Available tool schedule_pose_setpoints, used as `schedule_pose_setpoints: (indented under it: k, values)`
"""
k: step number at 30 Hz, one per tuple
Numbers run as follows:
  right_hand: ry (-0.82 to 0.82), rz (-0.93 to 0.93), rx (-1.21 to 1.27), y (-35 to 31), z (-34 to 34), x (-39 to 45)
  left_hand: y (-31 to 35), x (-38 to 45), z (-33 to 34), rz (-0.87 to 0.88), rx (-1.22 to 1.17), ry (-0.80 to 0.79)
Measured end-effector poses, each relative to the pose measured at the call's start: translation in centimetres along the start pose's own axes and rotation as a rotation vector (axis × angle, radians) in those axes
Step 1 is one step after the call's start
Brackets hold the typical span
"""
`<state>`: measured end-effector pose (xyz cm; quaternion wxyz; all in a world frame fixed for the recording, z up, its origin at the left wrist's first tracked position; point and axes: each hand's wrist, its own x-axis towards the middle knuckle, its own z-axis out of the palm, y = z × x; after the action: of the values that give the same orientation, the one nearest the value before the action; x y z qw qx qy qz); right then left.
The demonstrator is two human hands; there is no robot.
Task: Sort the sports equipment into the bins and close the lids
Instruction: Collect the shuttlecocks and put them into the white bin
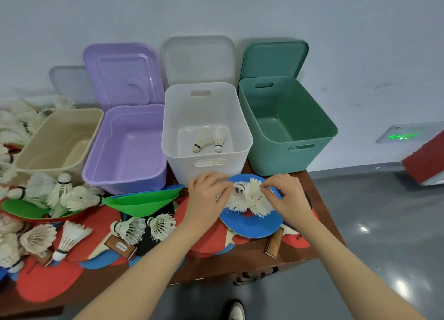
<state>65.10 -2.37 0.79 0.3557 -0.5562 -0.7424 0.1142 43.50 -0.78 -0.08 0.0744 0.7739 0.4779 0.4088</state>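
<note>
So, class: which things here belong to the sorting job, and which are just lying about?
Job:
left hand and right hand, both gripping shuttlecocks
white bin, two shuttlecocks inside
purple bin, beige bin, green bin
green lid
loose shuttlecocks, paddles, blue disc

Lying about:
green exit sign
shoe

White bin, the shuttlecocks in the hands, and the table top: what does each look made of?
White bin: looks like matte, slightly translucent plastic; a shuttlecock shows faintly through its front handle slot.
Shuttlecocks, gripped by the left hand and right hand: apparently real feathers, with separate ragged vanes.
Table: glossy reddish-brown, probably varnished wood or veneer; it shows reflections.
</note>
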Motion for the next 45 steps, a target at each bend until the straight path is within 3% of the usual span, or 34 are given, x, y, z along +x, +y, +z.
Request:
schedule_pose_setpoints:
  k: [6, 10, 14, 18, 26, 30, 34, 37, 41, 45]
  values:
    - [0.175, -0.078, 0.039, -3.3, -1.6, 6.6, -1.1, 6.7, -3.4, 0.086, 0.067, 0.244]
    - [0.286, -0.089, 0.01, -4.6, -0.9, 11.6, -2.5, 11.0, -5.2, 0.104, 0.173, 0.318]
    - [0.302, -0.046, -0.082, -4.7, 1.1, 15.9, -4.6, 14.3, -5.8, -0.026, 0.273, 0.198]
    - [0.169, 0.03, -0.136, -4.0, 2.4, 17.2, -6.3, 15.0, -5.4, -0.21, 0.36, -0.09]
    - [0.097, -0.058, -0.068, -1.5, 1.7, 11.7, -4.9, 11.0, -3.0, -0.032, 0.238, -0.115]
    - [0.112, -0.003, -0.066, 0.0, 1.5, 7.6, -3.4, 8.1, -1.1, 0.073, 0.141, -0.07]
    - [0.026, 0.072, -0.163, 1.6, 2.7, 4.1, -2.1, 5.0, 0.4, 0.165, 0.101, -0.078]
    - [-0.018, 0.246, -0.255, 2.7, 3.6, 1.4, -2.0, 2.2, 1.7, 0.1, 0.138, -0.25]
    - [-0.128, 0.423, -0.306, 3.3, 4.1, -1.3, -2.6, -0.8, 3.0, -0.131, 0.287, -0.497]
    - [-0.091, 0.465, -0.241, 2.5, 4.0, -2.2, -2.5, -1.7, 3.5, -0.152, 0.236, -0.458]
